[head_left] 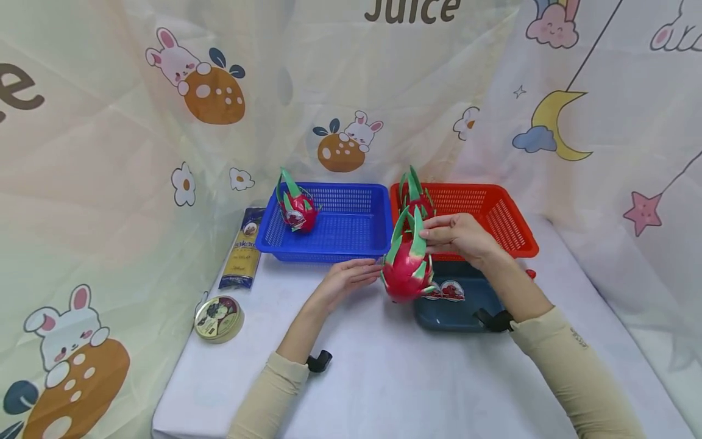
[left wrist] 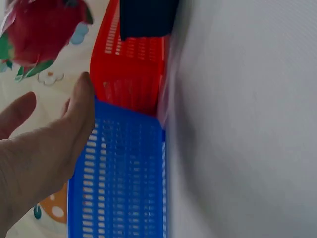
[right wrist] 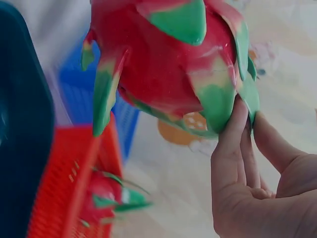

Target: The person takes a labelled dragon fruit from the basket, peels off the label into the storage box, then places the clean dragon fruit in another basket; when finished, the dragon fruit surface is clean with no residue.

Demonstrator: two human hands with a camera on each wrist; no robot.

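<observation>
Below the right hand point(head_left: 463, 238) — pinched dragon fruit point(head_left: 404, 274).

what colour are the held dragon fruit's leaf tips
Green leaf tips, clearest in the right wrist view.

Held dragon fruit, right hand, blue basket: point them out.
Held dragon fruit point(head_left: 404, 277): head view, on its red body.
Right hand point(head_left: 462, 236): head view, on the back of the hand.
Blue basket point(head_left: 353, 230): head view, on its bare floor.
</observation>
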